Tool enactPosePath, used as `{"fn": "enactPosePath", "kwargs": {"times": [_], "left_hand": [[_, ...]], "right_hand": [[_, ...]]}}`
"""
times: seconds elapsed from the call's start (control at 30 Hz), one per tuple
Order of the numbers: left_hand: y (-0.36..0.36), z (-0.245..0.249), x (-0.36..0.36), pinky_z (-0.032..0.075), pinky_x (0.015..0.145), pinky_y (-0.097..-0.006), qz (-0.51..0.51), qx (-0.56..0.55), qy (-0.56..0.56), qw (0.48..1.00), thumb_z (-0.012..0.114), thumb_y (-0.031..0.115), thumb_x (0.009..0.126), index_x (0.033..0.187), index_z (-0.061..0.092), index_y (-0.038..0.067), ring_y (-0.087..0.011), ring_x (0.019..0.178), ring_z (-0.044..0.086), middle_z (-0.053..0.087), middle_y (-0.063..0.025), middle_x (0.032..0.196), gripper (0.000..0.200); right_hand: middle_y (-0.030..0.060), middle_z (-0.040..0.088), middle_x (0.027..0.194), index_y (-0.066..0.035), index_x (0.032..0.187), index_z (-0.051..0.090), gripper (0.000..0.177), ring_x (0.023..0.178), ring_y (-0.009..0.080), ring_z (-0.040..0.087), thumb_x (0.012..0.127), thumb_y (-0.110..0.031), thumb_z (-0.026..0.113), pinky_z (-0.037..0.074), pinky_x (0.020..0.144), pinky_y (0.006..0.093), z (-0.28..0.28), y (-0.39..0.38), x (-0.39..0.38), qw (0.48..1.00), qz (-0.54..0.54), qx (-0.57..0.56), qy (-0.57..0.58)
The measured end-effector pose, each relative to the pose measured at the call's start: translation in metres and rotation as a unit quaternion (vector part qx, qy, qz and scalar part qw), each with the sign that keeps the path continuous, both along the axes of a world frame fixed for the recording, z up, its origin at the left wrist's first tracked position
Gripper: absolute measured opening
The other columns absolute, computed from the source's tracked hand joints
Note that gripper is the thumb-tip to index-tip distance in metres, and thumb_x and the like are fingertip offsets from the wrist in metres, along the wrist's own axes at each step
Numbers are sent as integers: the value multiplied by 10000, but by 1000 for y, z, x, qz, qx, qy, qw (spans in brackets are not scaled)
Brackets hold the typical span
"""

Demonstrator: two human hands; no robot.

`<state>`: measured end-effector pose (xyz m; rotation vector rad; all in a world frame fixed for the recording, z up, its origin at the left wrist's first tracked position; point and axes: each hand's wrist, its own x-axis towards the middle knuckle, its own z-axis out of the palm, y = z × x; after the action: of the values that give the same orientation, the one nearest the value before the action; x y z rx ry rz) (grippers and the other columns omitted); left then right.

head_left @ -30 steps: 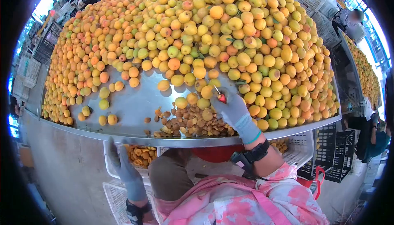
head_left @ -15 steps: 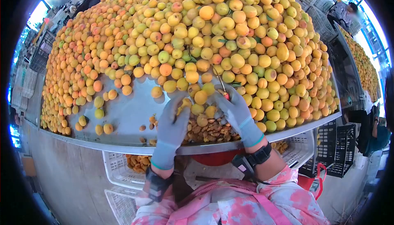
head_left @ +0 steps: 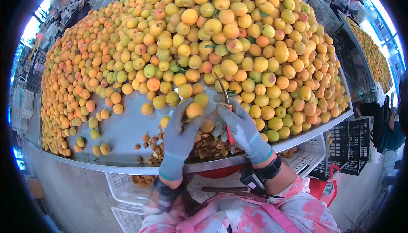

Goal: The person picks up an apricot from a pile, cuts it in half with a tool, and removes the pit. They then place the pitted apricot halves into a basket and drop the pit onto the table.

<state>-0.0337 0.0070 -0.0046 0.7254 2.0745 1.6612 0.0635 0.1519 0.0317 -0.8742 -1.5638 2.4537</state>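
Note:
A large heap of yellow-orange apricots [head_left: 170,41] covers a metal table [head_left: 123,126]. Near its front edge, my gloved left hand [head_left: 180,126] is closed around an apricot [head_left: 194,110]. My gloved right hand [head_left: 238,122] grips a thin tool with a red handle [head_left: 230,134], its curved metal blade pointing up and away from me. Below and between both hands lie brown pits and scraps [head_left: 208,147]. A few loose apricots rest beside my left hand.
White crates [head_left: 123,189] stand under the table's front edge, with black crates [head_left: 357,148] at the right. A red bag [head_left: 325,188] sits near me. Other people [head_left: 70,3] are at the far left and right, beside another fruit-covered table [head_left: 369,46].
The view has shifted slightly. My left hand now holds an apricot up in its fingers, and the tool in my right hand shows more of its blade and red handle.

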Motion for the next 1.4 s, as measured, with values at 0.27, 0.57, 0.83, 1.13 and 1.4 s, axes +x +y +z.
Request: {"fn": "enactPosePath", "kwargs": {"times": [0.27,0.57,0.83,1.13,1.4], "left_hand": [[-13,14,2,490,867,-340,-127,398,-491,764,554,185,937,1410,360,47,-258,1114,574,509,-111,1319,530],[-11,7,4,320,1084,-455,-102,423,-483,760,524,254,961,1417,341,44,-309,1287,414,441,-135,1385,534],[-4,21,12,242,1121,-488,-108,460,-517,714,441,328,977,1453,243,33,-335,1377,275,324,-167,1471,594],[-7,20,16,239,1130,-481,-110,449,-496,735,518,331,946,1428,323,69,-336,1380,281,390,-148,1444,582],[-8,15,16,308,1093,-475,-109,421,-458,776,530,408,939,1437,307,92,-325,1349,342,375,-132,1456,631]], "right_hand": [[-3,539,789,-46,1148,453,298,549,56,538,937,-235,541,416,455,187,17,-8,9,996,51,76,-6],[-4,519,768,-25,1140,467,279,592,53,508,965,-238,510,408,499,194,23,-24,13,996,30,80,38],[6,532,664,-12,1173,504,351,595,55,509,981,-305,485,423,530,239,16,-49,17,987,91,128,26],[82,561,664,11,1275,421,407,583,197,569,978,-266,453,455,569,323,15,-53,20,962,126,243,8],[150,610,805,17,1308,409,447,704,269,629,980,-283,453,480,645,360,16,-57,20,957,133,257,4]]}}
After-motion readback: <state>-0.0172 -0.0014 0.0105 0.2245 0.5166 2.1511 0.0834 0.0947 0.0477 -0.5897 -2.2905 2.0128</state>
